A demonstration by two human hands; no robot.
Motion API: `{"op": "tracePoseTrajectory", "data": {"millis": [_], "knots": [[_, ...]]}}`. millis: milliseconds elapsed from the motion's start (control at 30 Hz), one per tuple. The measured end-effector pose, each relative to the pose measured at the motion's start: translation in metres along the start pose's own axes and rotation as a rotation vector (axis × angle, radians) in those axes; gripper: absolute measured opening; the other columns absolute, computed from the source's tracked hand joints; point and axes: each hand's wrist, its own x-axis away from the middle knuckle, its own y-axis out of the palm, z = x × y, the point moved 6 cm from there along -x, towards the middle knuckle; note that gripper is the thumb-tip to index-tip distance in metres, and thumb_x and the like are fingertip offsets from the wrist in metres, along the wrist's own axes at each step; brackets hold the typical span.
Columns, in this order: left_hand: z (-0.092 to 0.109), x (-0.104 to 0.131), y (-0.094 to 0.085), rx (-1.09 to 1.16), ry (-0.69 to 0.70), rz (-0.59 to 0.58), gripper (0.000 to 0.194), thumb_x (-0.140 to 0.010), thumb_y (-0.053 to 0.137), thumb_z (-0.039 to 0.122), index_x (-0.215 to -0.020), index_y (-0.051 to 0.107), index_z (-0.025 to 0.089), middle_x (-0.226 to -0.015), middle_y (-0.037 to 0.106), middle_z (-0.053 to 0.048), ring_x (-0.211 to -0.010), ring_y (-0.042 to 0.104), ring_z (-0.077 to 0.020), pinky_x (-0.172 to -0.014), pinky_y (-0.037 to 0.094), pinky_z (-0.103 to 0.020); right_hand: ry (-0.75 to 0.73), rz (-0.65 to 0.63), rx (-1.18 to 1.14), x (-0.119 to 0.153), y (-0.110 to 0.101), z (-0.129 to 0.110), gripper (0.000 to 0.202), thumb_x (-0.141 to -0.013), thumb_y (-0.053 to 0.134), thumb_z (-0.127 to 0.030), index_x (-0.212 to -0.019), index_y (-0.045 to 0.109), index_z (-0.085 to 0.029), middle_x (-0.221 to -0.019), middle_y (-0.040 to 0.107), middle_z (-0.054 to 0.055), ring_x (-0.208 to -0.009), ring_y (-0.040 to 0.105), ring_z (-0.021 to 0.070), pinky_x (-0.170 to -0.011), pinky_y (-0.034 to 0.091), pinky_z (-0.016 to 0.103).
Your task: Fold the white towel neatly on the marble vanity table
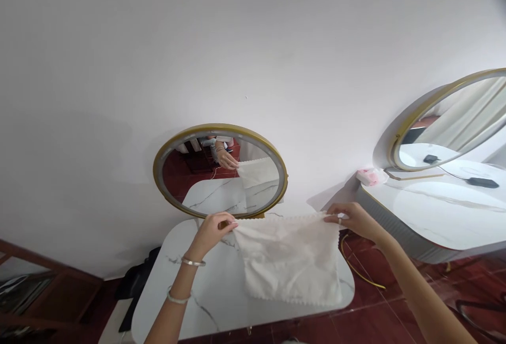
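A thin white cloth (290,262) with zigzag-cut edges hangs stretched between my two hands. My left hand (213,232) pinches its upper left corner between thumb and fingertips. At the upper right corner, my right hand (353,221) holds it in the same kind of pinch, a ring on one finger. Below and behind the cloth is a white marble-patterned tabletop (177,286); whether the lower edge touches it I cannot tell. Just beyond my hands stands a round gold-framed mirror (221,170), which reflects one hand and part of the cloth.
To the right, a second marble-patterned table (430,217) carries another round mirror (454,123), a pink-and-white packet (372,176) and a dark flat object (482,182) with a cable. A black item (136,281) and a wooden shelf (51,291) are at left. A yellow hose-like strip (361,273) lies right.
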Motion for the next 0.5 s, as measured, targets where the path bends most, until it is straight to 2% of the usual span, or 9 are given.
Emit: {"op": "tracePoseTrajectory", "data": {"millis": [100,233,300,367,500], "knots": [[0.014,-0.001,-0.019,0.014,0.005,0.023,0.025,-0.086,0.059,0.038,-0.071,0.068,0.02,-0.088,0.071,-0.002,-0.076,0.064,-0.0139,-0.071,0.05,-0.023,-0.025,0.049,0.038,0.004,-0.021,-0.017,0.042,-0.076,0.061,-0.06,-0.074,0.069,-0.02,-0.076,0.069,0.003,-0.068,0.06,0.0161,-0.061,0.045,0.025],[0.035,0.022,-0.034,0.051,0.061,0.107,0.023,-0.085,0.062,0.036,-0.07,0.066,0.019,-0.087,0.071,-0.003,-0.078,0.065,-0.0145,-0.072,0.051,-0.024,-0.01,0.005,0.009,0.036,-0.031,-0.029,0.039,-0.081,0.057,-0.057,-0.081,0.072,-0.021,-0.083,0.071,0.008,-0.071,0.064,0.0194,-0.062,0.05,0.027],[0.044,0.039,-0.032,0.086,0.083,0.109,0.02,-0.084,0.063,0.034,-0.072,0.066,0.019,-0.085,0.071,-0.003,-0.08,0.066,-0.0152,-0.075,0.052,-0.025,0.009,0.02,-0.02,0.059,-0.031,-0.024,0.037,-0.081,0.058,-0.055,-0.08,0.072,-0.021,-0.083,0.071,0.009,-0.075,0.066,0.0218,-0.066,0.053,0.028],[0.05,0.057,-0.024,0.132,0.062,0.049,0.018,-0.084,0.064,0.032,-0.071,0.065,0.019,-0.081,0.071,-0.003,-0.079,0.066,-0.0153,-0.076,0.052,-0.026,0.02,0.043,-0.047,0.084,-0.027,-0.013,0.033,-0.078,0.061,-0.054,-0.077,0.073,-0.023,-0.082,0.071,0.009,-0.076,0.067,0.0239,-0.068,0.055,0.029],[0.053,0.088,-0.012,0.234,-0.132,-0.119,0.022,-0.081,0.066,0.033,-0.065,0.059,0.019,-0.075,0.07,-0.001,-0.072,0.065,-0.0135,-0.074,0.051,-0.024,0.051,0.083,-0.117,0.131,-0.016,0.013,0.022,-0.074,0.064,-0.05,-0.069,0.071,-0.03,-0.068,0.068,0.006,-0.062,0.065,0.0247,-0.057,0.057,0.029]]}}
